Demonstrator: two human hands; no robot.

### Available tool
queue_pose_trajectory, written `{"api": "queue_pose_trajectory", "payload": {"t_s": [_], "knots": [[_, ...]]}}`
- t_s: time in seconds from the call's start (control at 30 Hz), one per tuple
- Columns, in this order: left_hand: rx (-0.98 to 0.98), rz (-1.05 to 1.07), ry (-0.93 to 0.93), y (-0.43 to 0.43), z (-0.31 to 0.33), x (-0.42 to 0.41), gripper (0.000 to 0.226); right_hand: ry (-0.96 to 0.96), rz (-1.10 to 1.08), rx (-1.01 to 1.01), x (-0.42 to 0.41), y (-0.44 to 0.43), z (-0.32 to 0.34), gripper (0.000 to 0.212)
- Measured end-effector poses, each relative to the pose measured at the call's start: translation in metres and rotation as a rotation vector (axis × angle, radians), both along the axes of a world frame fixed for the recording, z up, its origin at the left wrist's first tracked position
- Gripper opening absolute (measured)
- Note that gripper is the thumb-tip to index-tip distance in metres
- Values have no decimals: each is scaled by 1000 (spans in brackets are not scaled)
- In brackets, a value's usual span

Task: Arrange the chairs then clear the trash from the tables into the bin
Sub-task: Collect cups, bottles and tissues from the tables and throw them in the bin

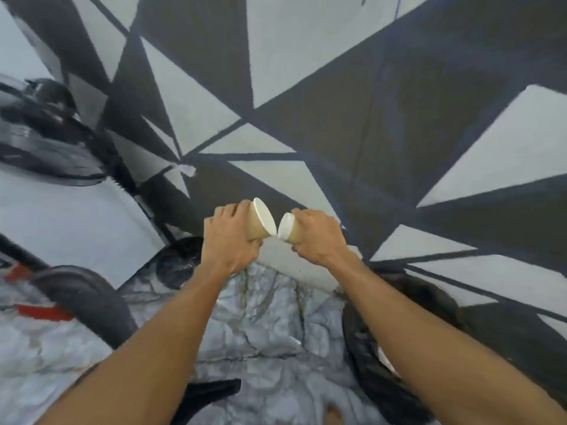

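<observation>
My left hand (230, 237) is closed around a tan paper cup (261, 220) lying on its side, its white mouth facing right. My right hand (316, 236) grips a second, smaller-looking tan paper cup (288, 230) with its white mouth facing left. The two rims nearly touch, mouth to mouth, in the middle of the view. Both cups hang in the air over the far edge of a marbled grey surface (270, 317). No bin is clearly recognisable; the picture is blurred.
Carpet with grey and dark triangles (337, 102) fills the far ground. A black chair (52, 133) sits at far left beside a pale tabletop (70, 222). Dark rounded shapes (89, 299) (383, 363) flank the marbled surface on both sides.
</observation>
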State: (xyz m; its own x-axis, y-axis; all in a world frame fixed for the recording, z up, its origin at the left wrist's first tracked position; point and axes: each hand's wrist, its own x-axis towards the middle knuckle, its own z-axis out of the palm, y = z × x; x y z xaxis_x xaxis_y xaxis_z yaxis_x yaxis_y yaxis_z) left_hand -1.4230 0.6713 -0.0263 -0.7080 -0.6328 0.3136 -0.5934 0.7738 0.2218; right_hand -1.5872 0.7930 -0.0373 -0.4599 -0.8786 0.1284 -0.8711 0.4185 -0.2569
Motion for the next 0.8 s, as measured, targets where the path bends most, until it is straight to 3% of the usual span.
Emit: {"api": "queue_pose_trajectory", "payload": {"t_s": [0.2, 0.4, 0.7, 0.8], "knots": [[82, -266, -175, 83, -67, -166, 86, -173, -298, 70, -139, 125, -61, 55], [137, -469, -352, 167, -125, -263, 81, -307, -459, 167, -194, 225, -131, 46], [233, -599, -509, 235, -183, -324, 80, -520, -615, 290, -202, 298, -196, 66], [222, -602, -532, 239, -191, -336, 84, -573, -605, 329, -197, 300, -212, 83]]}}
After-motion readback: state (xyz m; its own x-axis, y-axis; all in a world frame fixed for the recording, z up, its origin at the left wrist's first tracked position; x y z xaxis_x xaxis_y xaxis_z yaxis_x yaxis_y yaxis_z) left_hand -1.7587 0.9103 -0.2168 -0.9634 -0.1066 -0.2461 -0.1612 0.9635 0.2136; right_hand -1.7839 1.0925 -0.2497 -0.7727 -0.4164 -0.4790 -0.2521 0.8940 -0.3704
